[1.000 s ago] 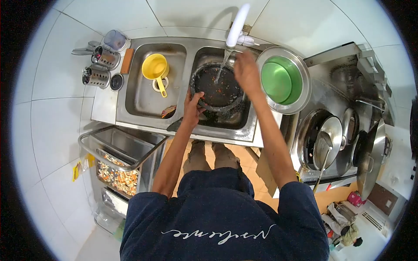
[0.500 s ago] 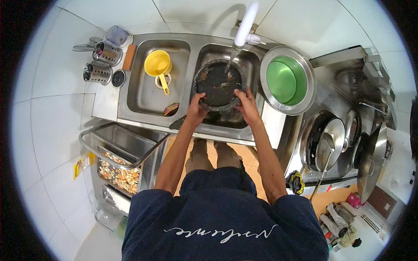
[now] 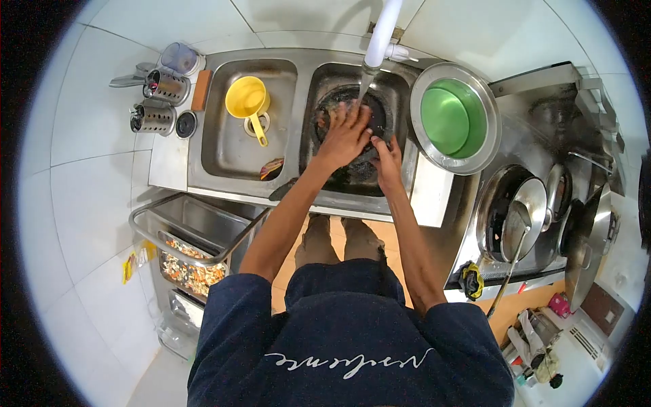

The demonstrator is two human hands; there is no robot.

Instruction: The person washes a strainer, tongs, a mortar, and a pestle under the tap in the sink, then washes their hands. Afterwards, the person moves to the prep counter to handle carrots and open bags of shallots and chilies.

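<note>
A dark, round, shallow pan [image 3: 377, 114] lies in the right sink basin, tilted a little, with bits of residue in it. Water from the white faucet [image 3: 383, 34] runs down onto it. Over the pan's inside, my left hand [image 3: 344, 136] lies with fingers spread, slightly blurred and wet by the stream. At the pan's near right edge, my right hand [image 3: 386, 159] grips the rim between thumb and fingers. Part of the pan is hidden under my left hand.
In the left basin [image 3: 215, 146] are a yellow dipper [image 3: 247, 97] and a crumpled wrapper [image 3: 272, 169]. A green-lined metal basin [image 3: 456, 119] stands right of the sink. Farther right, a wok [image 3: 529, 210] holds a ladle. Perforated utensil holders [image 3: 166, 87] stand at the left.
My left hand has left the pan's left rim and moved right, onto its inside under the water. My right hand stays on the rim. The pan sits lower in the basin.
</note>
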